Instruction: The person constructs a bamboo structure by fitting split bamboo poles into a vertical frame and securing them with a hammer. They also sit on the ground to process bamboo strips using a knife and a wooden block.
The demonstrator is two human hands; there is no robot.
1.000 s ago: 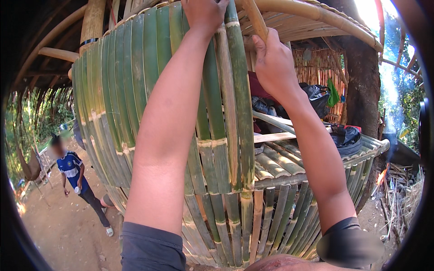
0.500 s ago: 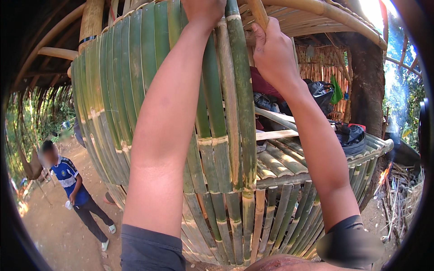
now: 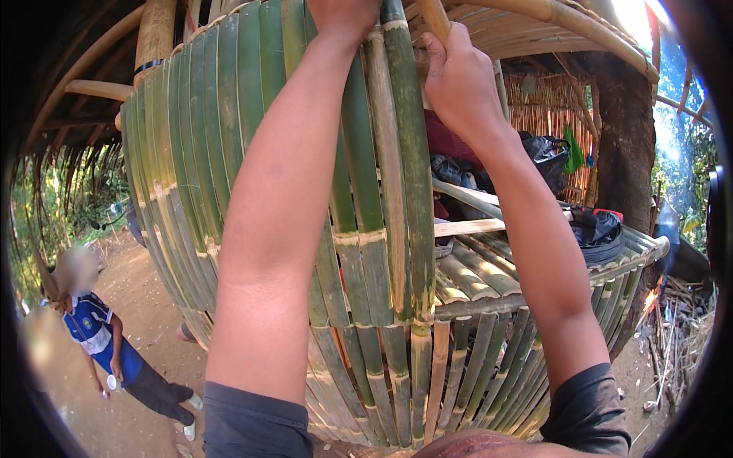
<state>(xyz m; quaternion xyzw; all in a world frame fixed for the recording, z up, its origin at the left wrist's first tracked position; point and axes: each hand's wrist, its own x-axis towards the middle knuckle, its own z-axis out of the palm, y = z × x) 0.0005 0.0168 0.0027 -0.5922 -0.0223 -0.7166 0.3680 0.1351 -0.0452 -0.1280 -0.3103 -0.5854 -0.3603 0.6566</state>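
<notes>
Both my arms reach up in front of a wall of upright green split-bamboo slats (image 3: 252, 84). My left hand (image 3: 347, 15) is at the top of the slats, beside a thick green bamboo strip (image 3: 412, 153) at the wall's right edge. The upper edge of the view cuts off its fingers, so their grip is hidden. My right hand (image 3: 464, 80) is closed round a light brown wooden handle (image 3: 434, 17), just right of that strip. The handle's far end lies out of view. A drier, brownish slat (image 3: 385, 168) stands between the green ones.
A bamboo platform (image 3: 489, 267) holds black bags (image 3: 595, 229) and a loose board (image 3: 469, 227). Overhead curves a bamboo beam (image 3: 580, 27). At far right, a small fire (image 3: 653, 294) burns by sticks. A person in a blue shirt (image 3: 95, 328) stands left, holding a white cup (image 3: 112, 381).
The person at left has shifted nearer, toward the lower left, and stands more tilted in the view. My hands stay almost in place, the right one slightly higher.
</notes>
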